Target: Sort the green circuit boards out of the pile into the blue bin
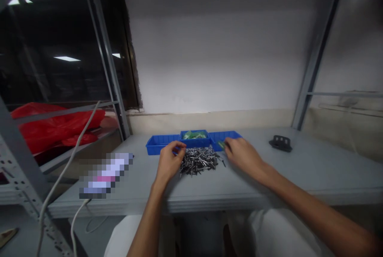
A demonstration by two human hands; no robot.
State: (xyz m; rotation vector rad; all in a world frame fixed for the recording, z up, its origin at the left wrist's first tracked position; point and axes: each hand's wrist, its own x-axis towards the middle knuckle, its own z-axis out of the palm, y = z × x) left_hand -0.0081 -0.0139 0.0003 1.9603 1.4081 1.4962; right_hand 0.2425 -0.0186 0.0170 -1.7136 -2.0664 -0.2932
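Note:
A heap of thin metal pins that look like blind rivets (199, 161) lies on the grey shelf top in front of me. My left hand (171, 160) is at the heap's left edge with fingers curled and thumb near the forefinger; whatever may be between them is too small to make out. To the heap's right, my right hand (243, 155) is closed on a small green piece (221, 144), slightly blurred, in front of the right blue bin (233, 134). The middle blue bin (196, 142) contains green plastic packets (194, 134). Beside it stands the left blue bin (154, 150).
A pixelated flat device (106, 175) lies at the left, with a white cable (74, 149) nearby. A black plastic part (280, 143) sits at the right. Metal uprights (311, 57) frame the shelf, and red plastic bags (56, 125) lie beyond the left one.

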